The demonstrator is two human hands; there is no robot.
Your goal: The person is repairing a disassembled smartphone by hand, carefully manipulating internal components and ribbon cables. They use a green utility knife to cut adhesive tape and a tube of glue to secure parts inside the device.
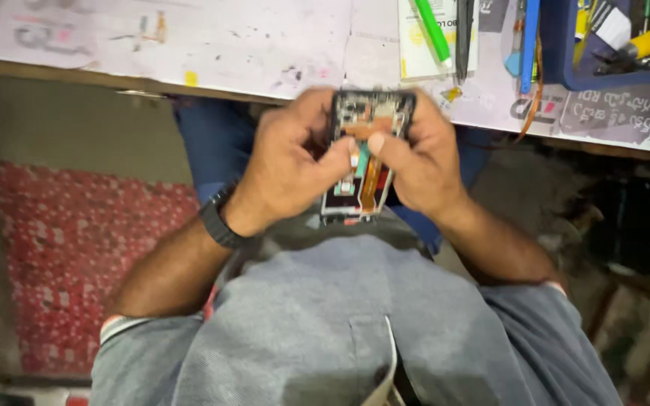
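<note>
Above the grey shirt (325,323), the opened phone (362,150) is pinched by both hands' fingers (340,162); its orange ribbon (371,184) could be torn if tugged.

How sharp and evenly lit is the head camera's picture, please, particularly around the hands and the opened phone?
Head view: the left hand, right hand and opened phone are softened by motion blur; the worktable is brightly lit and sharper; the lower right corner lies in deep shadow.

Your hands have open room below the table edge (152,89); above it, pens (436,31) and a blue tray (566,53) crowd the top.
</note>
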